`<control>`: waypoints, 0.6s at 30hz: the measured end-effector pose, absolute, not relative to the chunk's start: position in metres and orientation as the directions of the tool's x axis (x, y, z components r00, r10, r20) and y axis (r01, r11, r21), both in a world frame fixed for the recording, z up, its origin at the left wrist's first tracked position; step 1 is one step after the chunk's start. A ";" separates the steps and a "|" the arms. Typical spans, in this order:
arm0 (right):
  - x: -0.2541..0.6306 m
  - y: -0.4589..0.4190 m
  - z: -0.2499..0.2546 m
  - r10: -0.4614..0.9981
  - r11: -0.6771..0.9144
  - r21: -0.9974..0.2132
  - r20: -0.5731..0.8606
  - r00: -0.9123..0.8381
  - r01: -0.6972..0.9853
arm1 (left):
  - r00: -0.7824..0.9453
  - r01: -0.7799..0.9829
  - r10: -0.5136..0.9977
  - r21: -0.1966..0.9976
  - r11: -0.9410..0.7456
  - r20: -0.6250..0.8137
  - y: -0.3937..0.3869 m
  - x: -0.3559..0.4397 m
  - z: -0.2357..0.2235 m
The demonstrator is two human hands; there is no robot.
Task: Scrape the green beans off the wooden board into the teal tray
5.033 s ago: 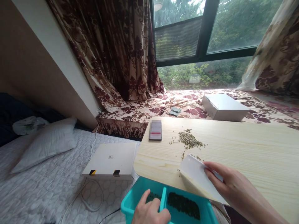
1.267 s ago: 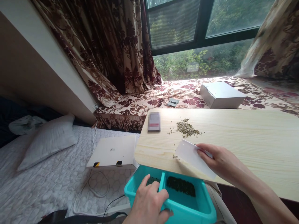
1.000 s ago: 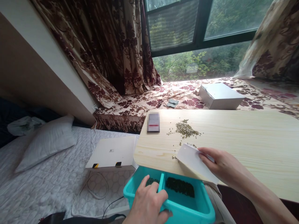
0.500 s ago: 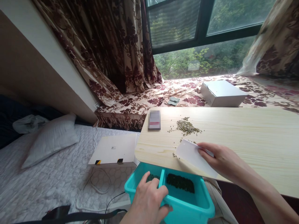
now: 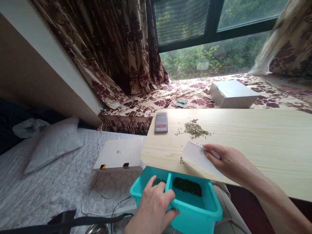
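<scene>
My right hand (image 5: 227, 159) pinches a thin white plastic scraper (image 5: 195, 155), tilted with its lower edge along the table (image 5: 263, 139). Just left of the scraper lie a few small greenish-brown seeds (image 5: 181, 160); a larger loose seed pile (image 5: 196, 130) spreads beyond it. Below the table edge, my left hand (image 5: 156, 203) grips the near rim of a turquoise two-compartment bin (image 5: 195, 213), its fingers reaching over the left compartment. Dark green grains (image 5: 187, 186) cover part of the right compartment's floor. Some small seeds (image 5: 159, 181) show in the left one, partly behind my fingers.
A small card box (image 5: 161, 122) occupies the table's far left corner. Left of the table, a flat white box (image 5: 119, 152) rests on the quilted bed (image 5: 60, 182) near a white cable. A silvery box (image 5: 234, 92) and folded cloth (image 5: 181, 102) sit on the window ledge.
The scraper has shifted slightly left and away from me, nearer the few stray seeds. My left hand keeps its grip on the bin. The view has tipped down a little.
</scene>
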State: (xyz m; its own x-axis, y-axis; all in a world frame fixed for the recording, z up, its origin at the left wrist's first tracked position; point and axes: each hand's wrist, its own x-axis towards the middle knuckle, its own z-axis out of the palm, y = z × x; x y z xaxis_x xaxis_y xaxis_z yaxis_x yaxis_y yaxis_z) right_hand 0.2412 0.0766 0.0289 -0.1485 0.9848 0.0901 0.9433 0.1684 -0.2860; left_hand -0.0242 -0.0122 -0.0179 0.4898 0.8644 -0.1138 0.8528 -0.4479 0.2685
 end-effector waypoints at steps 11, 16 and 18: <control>0.237 0.076 0.031 0.981 0.190 -0.300 0.092 -0.170 0.935 | 0.489 0.858 0.864 0.246 -0.451 -0.119 -0.013 -0.026 -0.010; 0.231 0.076 0.033 0.987 0.158 -0.276 0.038 -0.153 0.948 | 0.490 0.859 0.860 0.245 -0.449 -0.144 -0.013 -0.028 -0.004; 0.231 0.074 0.034 0.984 0.175 -0.290 0.036 -0.172 0.941 | 0.488 0.861 0.861 0.240 -0.448 -0.145 -0.014 -0.028 -0.004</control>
State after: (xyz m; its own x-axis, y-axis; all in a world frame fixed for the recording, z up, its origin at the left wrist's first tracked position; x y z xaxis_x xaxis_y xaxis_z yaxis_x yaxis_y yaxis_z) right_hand 0.2309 0.0740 0.0337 -0.1723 0.9844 0.0360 0.9407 0.1753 -0.2905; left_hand -0.0280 -0.0140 -0.0036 0.4879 0.8608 -0.1446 0.8612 -0.4478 0.2404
